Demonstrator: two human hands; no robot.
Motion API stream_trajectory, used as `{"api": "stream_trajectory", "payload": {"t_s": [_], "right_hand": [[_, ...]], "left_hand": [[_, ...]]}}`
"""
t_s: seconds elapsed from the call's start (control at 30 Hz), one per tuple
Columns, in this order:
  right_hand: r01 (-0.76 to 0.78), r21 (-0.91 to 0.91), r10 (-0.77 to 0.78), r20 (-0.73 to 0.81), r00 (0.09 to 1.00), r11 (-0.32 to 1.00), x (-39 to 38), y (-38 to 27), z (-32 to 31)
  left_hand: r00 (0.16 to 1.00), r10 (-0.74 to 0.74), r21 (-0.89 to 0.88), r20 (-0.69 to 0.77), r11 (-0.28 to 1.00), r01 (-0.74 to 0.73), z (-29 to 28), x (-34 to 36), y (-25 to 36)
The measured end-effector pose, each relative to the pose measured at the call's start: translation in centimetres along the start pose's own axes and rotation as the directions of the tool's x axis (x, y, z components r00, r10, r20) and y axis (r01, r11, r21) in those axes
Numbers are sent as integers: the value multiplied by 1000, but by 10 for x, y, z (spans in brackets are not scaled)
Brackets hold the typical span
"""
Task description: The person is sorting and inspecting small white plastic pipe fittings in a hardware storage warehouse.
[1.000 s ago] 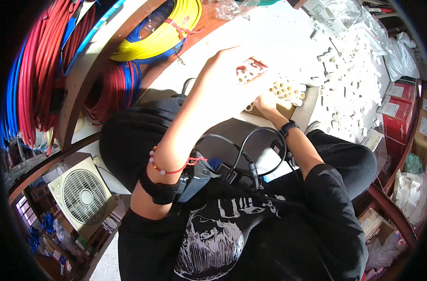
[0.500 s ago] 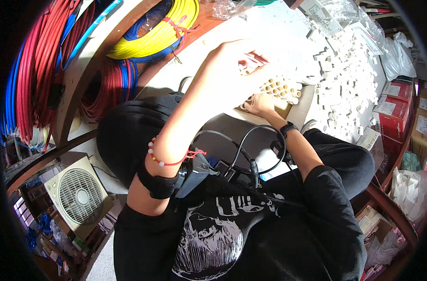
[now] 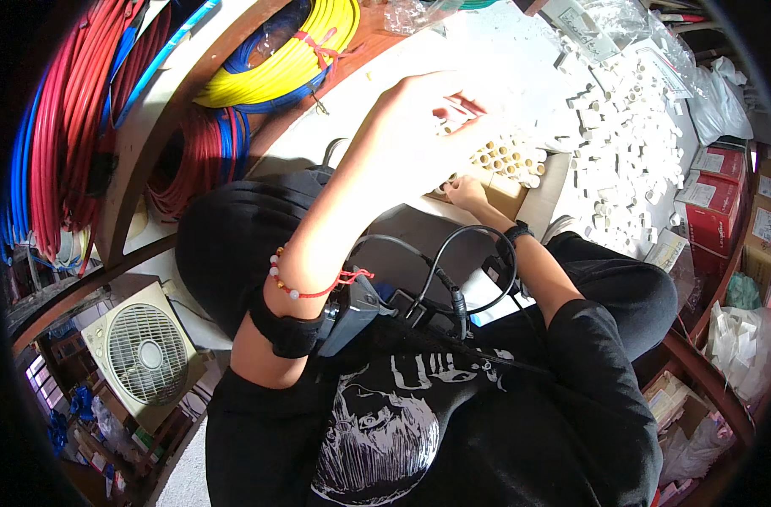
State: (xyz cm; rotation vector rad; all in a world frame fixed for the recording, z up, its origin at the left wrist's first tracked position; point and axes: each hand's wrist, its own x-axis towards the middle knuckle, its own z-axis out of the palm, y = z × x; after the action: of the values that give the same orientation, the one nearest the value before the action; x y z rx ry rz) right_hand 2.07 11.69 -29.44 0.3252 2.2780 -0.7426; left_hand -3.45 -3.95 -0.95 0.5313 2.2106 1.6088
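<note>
Short white tubular pipe fittings (image 3: 511,159) stand packed in rows, open ends up, in a cardboard box (image 3: 548,188) before me. My left hand (image 3: 423,127) hangs over the box's left part, its fingers curled. Strong glare washes them out, so what they hold cannot be made out. Lower down, inside the near side of the box, my right hand (image 3: 467,193) has thumb and fingers closed at the end of a fitting in the near row. Brown cardboard shows beside that hand.
Many loose white fittings (image 3: 622,144) lie heaped right of the box. Cable coils, one a yellow coil (image 3: 330,42), lie at the upper left. A box fan (image 3: 147,355) stands at lower left, red cartons (image 3: 708,207) at far right. A black cable (image 3: 440,262) loops near my forearms.
My right hand has shifted slightly left and its fingers have drawn together, leaving more brown cardboard showing beside it. My left hand has hardly moved.
</note>
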Motion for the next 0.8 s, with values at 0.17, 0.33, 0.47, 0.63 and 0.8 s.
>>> {"api": "stream_trajectory", "payload": {"t_s": [0.17, 0.33, 0.47, 0.63, 0.8], "right_hand": [[36, -54, -39, -46, 998, 998, -3, -3, 0], [106, -147, -128, -148, 981, 983, -5, -1, 2], [130, -110, -141, -105, 984, 985, -4, -1, 0], [-14, -74, 11, -49, 999, 997, -5, -2, -10], [95, 58, -91, -62, 994, 994, 1, 7, -9]], "left_hand": [[1000, 1, -5, -5, 1000, -1, -1, 0, -2], [1000, 12, 18, -11, 1000, -12, 0, 2, -1], [1000, 10, 6, -19, 1000, -10, 1, 1, -2], [1000, 3, 1, -9, 1000, -3, 1, 1, -3], [1000, -14, 15, 0, 1000, 14, 1, 1, -1]]}}
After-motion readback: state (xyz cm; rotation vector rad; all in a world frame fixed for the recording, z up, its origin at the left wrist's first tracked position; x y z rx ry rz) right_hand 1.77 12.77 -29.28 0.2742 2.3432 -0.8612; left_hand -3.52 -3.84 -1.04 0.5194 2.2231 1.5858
